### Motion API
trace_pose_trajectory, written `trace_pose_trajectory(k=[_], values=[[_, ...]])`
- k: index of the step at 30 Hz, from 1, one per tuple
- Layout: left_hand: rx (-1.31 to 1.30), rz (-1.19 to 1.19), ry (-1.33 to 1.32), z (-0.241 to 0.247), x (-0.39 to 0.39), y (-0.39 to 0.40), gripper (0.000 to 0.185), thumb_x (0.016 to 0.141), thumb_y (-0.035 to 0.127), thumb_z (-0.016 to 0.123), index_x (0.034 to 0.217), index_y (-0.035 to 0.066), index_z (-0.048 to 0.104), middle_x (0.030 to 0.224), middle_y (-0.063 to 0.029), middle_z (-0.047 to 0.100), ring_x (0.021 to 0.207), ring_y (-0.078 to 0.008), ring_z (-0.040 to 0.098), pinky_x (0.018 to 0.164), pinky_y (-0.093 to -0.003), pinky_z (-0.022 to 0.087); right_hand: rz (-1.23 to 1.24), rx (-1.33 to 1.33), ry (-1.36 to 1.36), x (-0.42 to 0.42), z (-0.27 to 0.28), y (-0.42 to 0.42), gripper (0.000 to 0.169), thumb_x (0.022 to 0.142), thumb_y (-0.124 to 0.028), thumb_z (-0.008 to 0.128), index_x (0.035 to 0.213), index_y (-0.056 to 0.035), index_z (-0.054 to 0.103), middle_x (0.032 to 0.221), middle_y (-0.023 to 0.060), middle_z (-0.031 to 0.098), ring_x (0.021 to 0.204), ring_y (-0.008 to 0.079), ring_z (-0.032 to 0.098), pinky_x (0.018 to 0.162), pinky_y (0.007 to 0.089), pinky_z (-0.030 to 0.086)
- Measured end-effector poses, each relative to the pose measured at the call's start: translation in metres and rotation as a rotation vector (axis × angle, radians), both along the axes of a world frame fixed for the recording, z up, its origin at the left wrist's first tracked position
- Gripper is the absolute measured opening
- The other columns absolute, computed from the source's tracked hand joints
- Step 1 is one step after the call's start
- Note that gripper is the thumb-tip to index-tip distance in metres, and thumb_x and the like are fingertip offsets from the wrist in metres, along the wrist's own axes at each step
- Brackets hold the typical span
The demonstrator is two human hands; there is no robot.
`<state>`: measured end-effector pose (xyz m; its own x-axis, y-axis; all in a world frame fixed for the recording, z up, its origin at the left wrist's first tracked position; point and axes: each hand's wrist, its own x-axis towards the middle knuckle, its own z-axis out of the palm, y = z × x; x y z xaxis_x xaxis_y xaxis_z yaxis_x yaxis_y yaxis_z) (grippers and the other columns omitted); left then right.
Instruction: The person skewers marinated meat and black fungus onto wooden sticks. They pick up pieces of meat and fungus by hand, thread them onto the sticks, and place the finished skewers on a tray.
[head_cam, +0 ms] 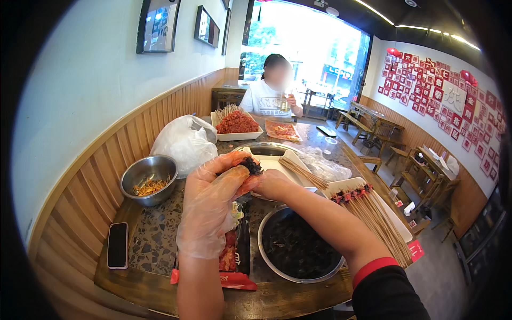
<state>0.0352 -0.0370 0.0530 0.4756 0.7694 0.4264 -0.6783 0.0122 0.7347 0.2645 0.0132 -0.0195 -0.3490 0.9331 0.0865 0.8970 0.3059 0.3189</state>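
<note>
My left hand (pixel 212 192), in a clear plastic glove, pinches a dark ruffled piece of food (pixel 251 166) between thumb and fingers. My right hand (pixel 272 184) is curled close against it, its fingertips mostly hidden behind the left hand, so what it grips cannot be made out. Below my right forearm stands a round metal bowl (pixel 262 252) of dark food. An open red-and-black food packet (pixel 228 256) lies under my left wrist. Beyond my hands is a white tray (pixel 266 160) with bare wooden skewers (pixel 304 172) across its right side.
Loaded skewers (pixel 372 212) fill a white tray (pixel 394 212) at right. A steel bowl (pixel 130 172) with yellowish scraps, a white plastic bag (pixel 184 144) and a phone (pixel 118 246) are at left. Farther back are a tray of red skewered food (pixel 238 122) and a seated person (pixel 272 94).
</note>
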Motion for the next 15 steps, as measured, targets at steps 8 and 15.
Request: trace_pose_trajectory(k=[8, 15], values=[[-0.022, -0.010, -0.020, 0.004, -0.001, -0.007, 0.020, 0.088, -0.004, 0.055, 0.106, -0.009, 0.060, 0.096, -0.0158, 0.064, 0.082, -0.0204, 0.068, 0.076, -0.0270, 0.057, -0.196, 0.511, 0.515, 0.092, 0.013, -0.050, 0.013, 0.083, -0.018, 0.060, 0.087, -0.0099, 0.069, 0.090, 0.0113, 0.067, 0.081, 0.0328, 0.064, 0.074, 0.0411, 0.051], [0.017, -0.024, 0.057, 0.004, 0.008, -0.011, 0.021, 0.088, -0.004, 0.051, 0.107, -0.008, 0.060, 0.098, -0.0154, 0.064, 0.080, -0.0185, 0.068, 0.078, -0.0288, 0.058, -0.526, 0.354, 0.489, 0.150, 0.017, -0.098, 0.014, 0.076, -0.014, 0.061, 0.084, -0.0083, 0.071, 0.084, 0.0152, 0.067, 0.081, 0.0322, 0.064, 0.074, 0.0409, 0.051]])
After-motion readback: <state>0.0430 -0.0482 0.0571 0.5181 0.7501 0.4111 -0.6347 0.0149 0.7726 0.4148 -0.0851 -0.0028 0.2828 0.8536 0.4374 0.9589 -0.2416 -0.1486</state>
